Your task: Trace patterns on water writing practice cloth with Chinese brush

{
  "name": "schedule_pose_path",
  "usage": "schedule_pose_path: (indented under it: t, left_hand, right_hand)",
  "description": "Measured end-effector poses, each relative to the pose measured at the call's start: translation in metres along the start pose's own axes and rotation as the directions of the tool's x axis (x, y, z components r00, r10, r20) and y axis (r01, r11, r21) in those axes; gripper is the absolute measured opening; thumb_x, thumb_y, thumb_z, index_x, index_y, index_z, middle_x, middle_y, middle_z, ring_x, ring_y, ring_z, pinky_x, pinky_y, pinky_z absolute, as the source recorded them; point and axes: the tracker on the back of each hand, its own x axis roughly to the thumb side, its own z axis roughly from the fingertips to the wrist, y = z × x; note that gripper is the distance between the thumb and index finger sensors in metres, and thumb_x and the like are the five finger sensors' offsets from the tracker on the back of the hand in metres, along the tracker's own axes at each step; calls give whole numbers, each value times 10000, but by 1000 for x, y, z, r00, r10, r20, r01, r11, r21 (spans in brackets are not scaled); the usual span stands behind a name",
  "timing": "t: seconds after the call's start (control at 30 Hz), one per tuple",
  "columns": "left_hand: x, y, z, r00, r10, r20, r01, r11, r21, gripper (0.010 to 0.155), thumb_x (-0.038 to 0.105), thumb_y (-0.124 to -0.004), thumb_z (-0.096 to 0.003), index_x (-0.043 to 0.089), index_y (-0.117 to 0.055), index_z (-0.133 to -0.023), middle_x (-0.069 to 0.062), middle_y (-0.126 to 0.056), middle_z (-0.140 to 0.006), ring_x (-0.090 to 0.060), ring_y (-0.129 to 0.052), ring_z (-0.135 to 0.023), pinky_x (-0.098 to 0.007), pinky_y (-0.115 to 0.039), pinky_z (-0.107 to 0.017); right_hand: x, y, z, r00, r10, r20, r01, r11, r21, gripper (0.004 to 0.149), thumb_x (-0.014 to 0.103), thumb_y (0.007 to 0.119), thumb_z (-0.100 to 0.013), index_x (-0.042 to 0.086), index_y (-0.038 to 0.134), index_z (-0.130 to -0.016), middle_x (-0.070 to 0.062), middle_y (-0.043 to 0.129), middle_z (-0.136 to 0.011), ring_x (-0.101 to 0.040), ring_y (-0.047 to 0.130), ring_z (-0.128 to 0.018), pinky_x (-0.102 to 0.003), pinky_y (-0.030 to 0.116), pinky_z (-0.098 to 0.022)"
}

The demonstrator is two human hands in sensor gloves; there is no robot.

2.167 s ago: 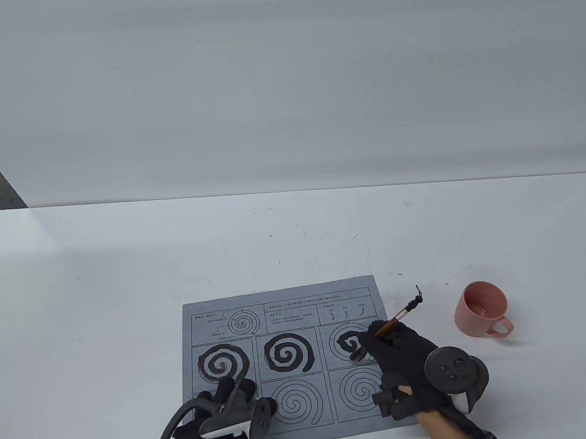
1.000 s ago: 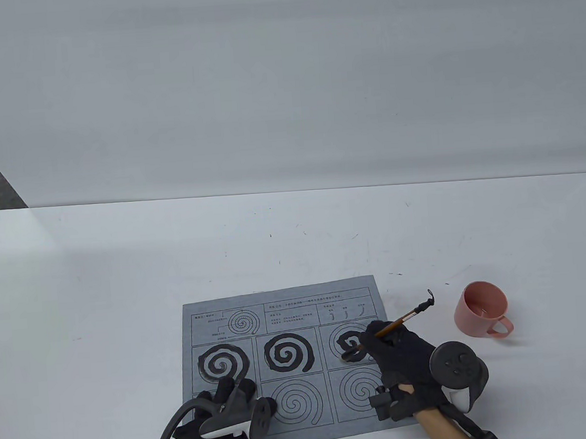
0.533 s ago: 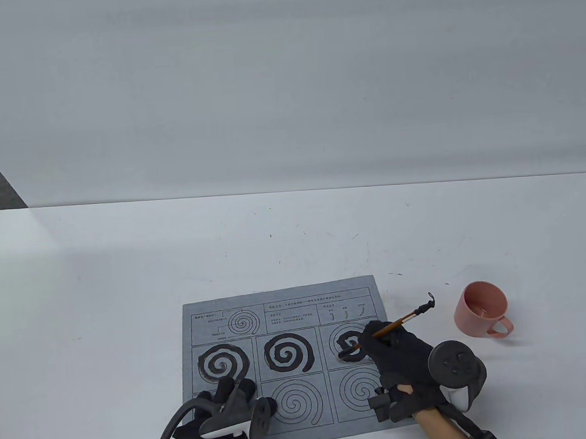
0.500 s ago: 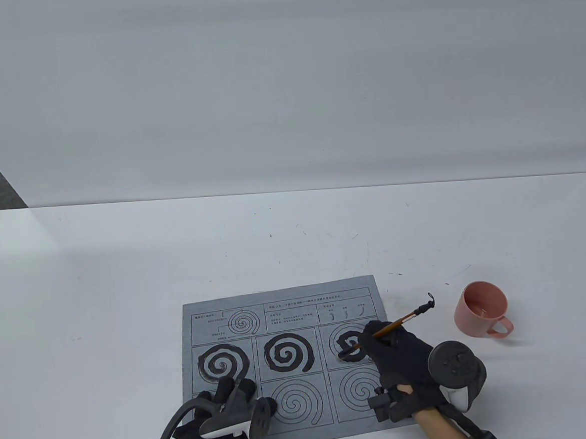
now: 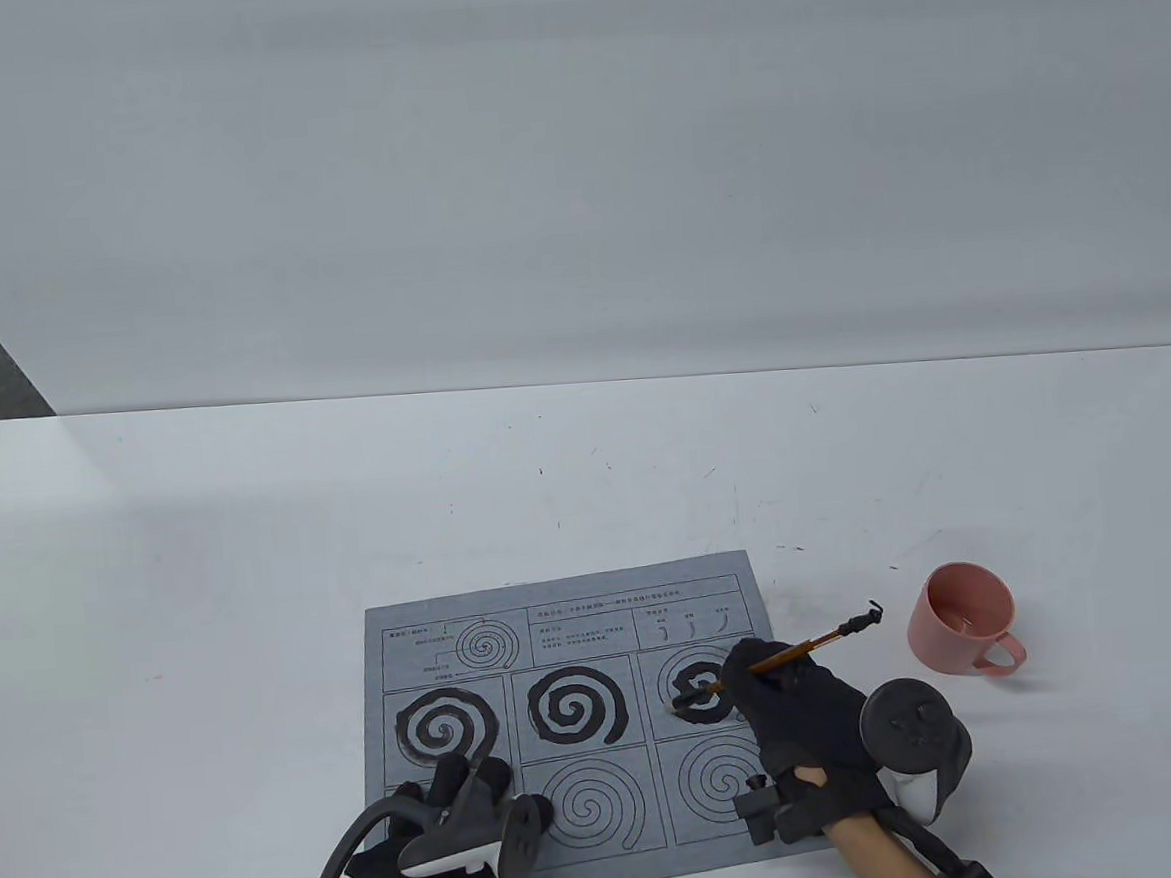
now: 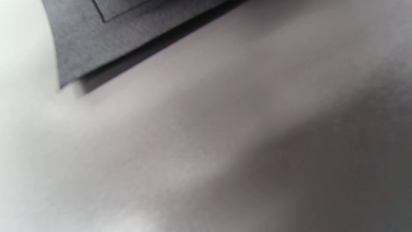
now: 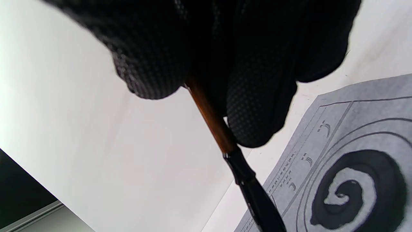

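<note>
On the white table (image 5: 252, 542), near its front edge, lies one grey water writing cloth (image 5: 565, 721), and everything else sits relative to it. The cloth carries six large spiral panels in two rows of three, plus one small printed spiral in the header strip. Two spirals in the upper row, left (image 5: 445, 724) and middle (image 5: 576, 705), are fully painted dark; the third spiral (image 5: 698, 692), upper right, is dark at its centre with outer rings only outlined. Of the lower row, the middle and right spirals are bare outlines, and the left one is hidden under a hand.

The right hand (image 5: 800, 715) rests over the cloth's right edge, fingers pinching one brown-handled brush (image 5: 776, 657); its dark tip meets the third spiral, its tail end slanting off toward the right. The left hand (image 5: 443, 840) rests on the cloth's lower left corner; I cannot tell how its fingers lie beneath the tracker.

One pink cup (image 5: 963, 630) stands well right of the cloth.
</note>
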Motion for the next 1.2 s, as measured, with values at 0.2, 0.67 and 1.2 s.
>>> schedule_pose_path:
  t: [0.2,0.67,1.2]
  left_hand:
    - [0,0,0,1000,0,0,0,1000,0,737,564,-362,-386,552,204,-857,16,277,-1024,-420,142,-1047,-701,-188,-777]
    - [0,0,0,1000,0,0,0,1000,0,738,564,-362,-386,552,206,-857,15,279,-1024,-422,143,-1046,-702,-187,-777]
    - [0,0,0,1000,0,0,0,1000,0,736,564,-362,-386,552,204,-857,16,276,-1024,-420,142,-1047,-701,-188,-777]
  right_hand:
    - [-1,0,0,1000,-12,-12,12,1000,0,384,291,940,-415,60,877,-715,-170,1034,-660,-307,1137,-448,-532,851,-486]
    - [-1,1,0,1000,-14,-18,14,1000,0,385,266,926,-422,59,861,-740,-178,1015,-697,-318,1128,-492,-539,838,-502]
    - [-4,1,0,1000,-16,-20,16,1000,2,386,250,917,-421,60,852,-751,-181,1004,-715,-325,1121,-515,-543,827,-514]
